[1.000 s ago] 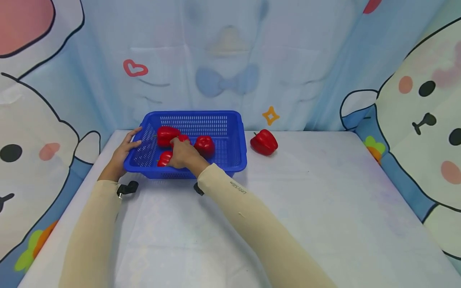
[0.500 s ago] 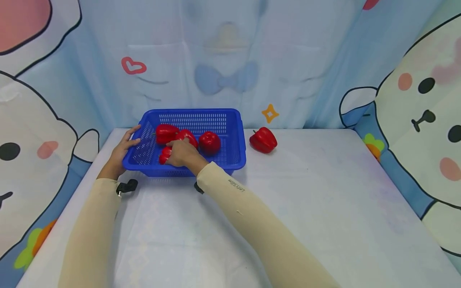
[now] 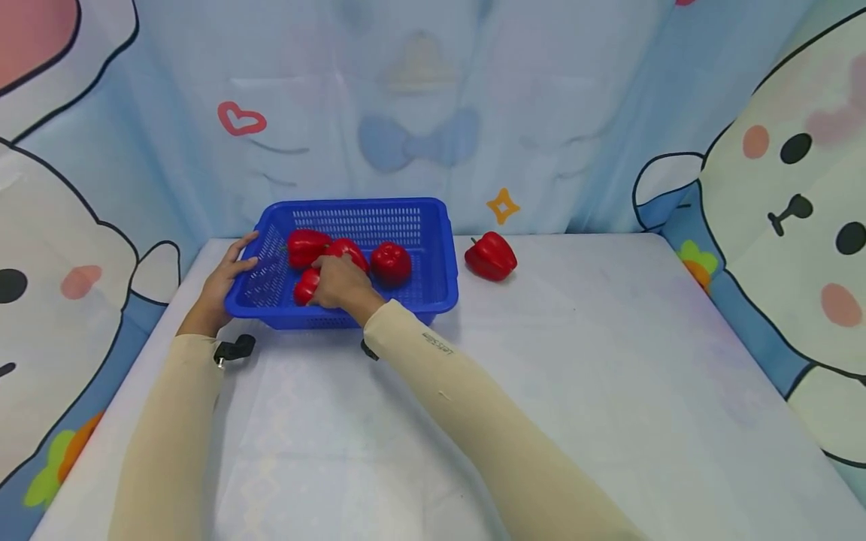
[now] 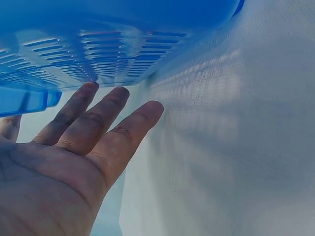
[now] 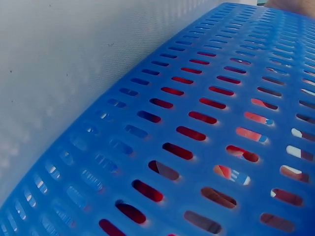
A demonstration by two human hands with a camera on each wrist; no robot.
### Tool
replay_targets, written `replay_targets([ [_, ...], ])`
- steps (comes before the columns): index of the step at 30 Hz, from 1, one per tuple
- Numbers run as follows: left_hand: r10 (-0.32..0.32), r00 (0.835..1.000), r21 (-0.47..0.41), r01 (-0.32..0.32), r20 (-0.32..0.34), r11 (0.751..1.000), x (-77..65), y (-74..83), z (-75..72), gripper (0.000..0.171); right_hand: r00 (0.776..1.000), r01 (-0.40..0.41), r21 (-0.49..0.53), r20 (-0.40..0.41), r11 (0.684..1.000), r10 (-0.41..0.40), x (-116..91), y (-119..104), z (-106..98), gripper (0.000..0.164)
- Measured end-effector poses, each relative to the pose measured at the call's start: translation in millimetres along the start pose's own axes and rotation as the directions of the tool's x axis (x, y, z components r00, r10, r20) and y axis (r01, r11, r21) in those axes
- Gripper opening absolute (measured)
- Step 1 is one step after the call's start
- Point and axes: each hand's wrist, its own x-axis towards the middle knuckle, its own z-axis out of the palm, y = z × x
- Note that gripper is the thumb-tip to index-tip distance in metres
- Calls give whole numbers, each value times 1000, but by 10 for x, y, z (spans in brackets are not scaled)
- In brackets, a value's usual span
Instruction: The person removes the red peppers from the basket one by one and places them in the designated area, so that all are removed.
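A blue slotted plastic basket [image 3: 443, 303] stands at the back left of the table. Several red bell peppers lie inside it: one at the back left [image 3: 307, 248], one behind the hand [image 3: 348, 252] and one further right [image 3: 391, 264]. My right hand [image 3: 343, 288] reaches in over the front rim and grips the bell pepper at front left [image 3: 307, 288] between thumb and fingers. At the basket's left end rests my left hand [image 3: 218, 291]; its fingers [image 4: 110, 110] extend straight beneath the rim in the left wrist view. The slotted wall [image 5: 195, 78] hides most of the right hand in its wrist view.
Another red bell pepper [image 3: 491, 256] lies on the white-covered table [image 3: 595, 376], right of the basket. A blue cartoon-print curtain [image 3: 304, 68] hangs close behind the table's back edge.
The pepper behind my right hand has shifted and shows more, and the rightmost pepper in the basket has turned slightly. My left hand stays at the basket's left end. The whole head view has shifted slightly.
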Motion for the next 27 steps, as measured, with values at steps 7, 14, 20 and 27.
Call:
replay_targets([
  [7, 14, 1000, -22, -14, 4, 1000, 6, 13, 3, 56, 1000, 10, 9, -7, 1000, -10, 31, 3, 3, 75],
  [14, 21, 1000, -33, -21, -2, 999, 25, -28, -38, 57, 997, 72, 66, -8, 995, -72, 55, 51, 34, 76],
  [20, 35, 999, -71, -34, 7, 997, 26, -32, -46, 56, 992, 110, 100, -67, 989, -103, 65, 63, 22, 78],
  [27, 27, 1000, -56, -27, -6, 998, 26, -20, -40, 56, 979, 143, 228, -175, 963, -104, 37, 85, -28, 81],
])
